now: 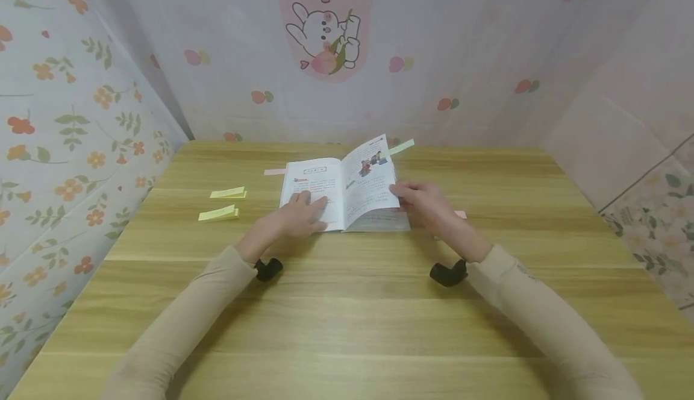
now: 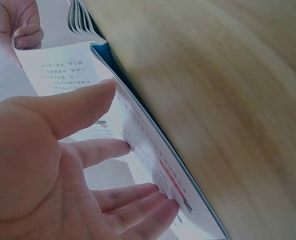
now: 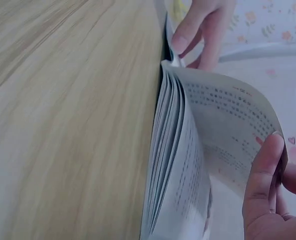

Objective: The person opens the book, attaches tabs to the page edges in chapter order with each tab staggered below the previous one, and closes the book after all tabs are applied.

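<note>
An open book (image 1: pixel 320 186) with printed text lies on the wooden table. Its left page is touched by my left hand (image 1: pixel 302 213), fingers spread and fingertips on the paper, as the left wrist view (image 2: pixel 63 175) also shows. My right hand (image 1: pixel 428 204) pinches the outer edge of a lifted right-hand page (image 1: pixel 371 177) between thumb and fingers; in the right wrist view that page (image 3: pixel 232 115) curves up from the stack. A green sticky tab (image 1: pixel 401 147) sticks out from the page's upper right, and a pink tab (image 1: pixel 275 172) from the book's left side.
Two yellow sticky-note strips (image 1: pixel 228 193) (image 1: pixel 218 213) lie left of the book. A pink strip (image 1: pixel 461 214) shows partly behind my right wrist. Black wrist cameras (image 1: pixel 268 269) (image 1: pixel 449 273) hang under both wrists. A patterned curtain (image 1: pixel 434 56) rises behind the table (image 1: pixel 347 321).
</note>
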`<state>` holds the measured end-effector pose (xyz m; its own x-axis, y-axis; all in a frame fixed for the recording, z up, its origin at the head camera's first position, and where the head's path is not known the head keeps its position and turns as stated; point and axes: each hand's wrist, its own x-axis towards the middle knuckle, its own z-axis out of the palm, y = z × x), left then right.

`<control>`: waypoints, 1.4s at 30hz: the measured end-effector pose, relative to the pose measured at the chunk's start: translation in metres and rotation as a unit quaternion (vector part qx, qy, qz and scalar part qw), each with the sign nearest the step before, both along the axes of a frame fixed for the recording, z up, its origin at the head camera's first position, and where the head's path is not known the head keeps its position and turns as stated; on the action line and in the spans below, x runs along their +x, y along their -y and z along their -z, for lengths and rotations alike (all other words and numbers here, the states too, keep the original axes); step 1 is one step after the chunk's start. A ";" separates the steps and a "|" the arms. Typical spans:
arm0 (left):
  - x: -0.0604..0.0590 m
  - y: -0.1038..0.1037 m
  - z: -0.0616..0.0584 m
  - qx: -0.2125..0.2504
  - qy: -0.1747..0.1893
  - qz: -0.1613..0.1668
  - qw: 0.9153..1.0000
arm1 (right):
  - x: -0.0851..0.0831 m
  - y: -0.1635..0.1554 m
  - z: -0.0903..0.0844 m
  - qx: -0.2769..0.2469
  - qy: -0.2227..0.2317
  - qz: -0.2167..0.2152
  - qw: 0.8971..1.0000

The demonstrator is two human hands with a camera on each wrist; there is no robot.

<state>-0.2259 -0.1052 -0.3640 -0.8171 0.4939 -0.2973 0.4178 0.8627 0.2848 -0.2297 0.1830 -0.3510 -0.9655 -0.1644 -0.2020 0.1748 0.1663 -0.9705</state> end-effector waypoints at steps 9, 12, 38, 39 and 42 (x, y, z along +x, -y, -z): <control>0.001 0.007 -0.002 0.031 -0.014 -0.010 0.999 | -0.006 0.030 0.001 -0.045 0.014 -0.003 0.999; -0.001 0.009 -0.001 0.057 -0.027 -0.017 0.998 | -0.007 0.040 0.001 -0.058 0.010 -0.010 0.998; -0.005 0.010 -0.021 0.480 -0.004 -0.186 0.858 | -0.003 0.103 0.017 -0.036 -0.117 -0.123 0.985; -0.005 0.012 -0.021 0.473 -0.010 -0.193 0.860 | -0.003 0.103 0.017 -0.017 -0.124 -0.125 0.984; -0.007 0.016 -0.020 0.445 -0.049 -0.201 0.872 | 0.000 0.104 0.018 0.056 -0.159 -0.136 0.976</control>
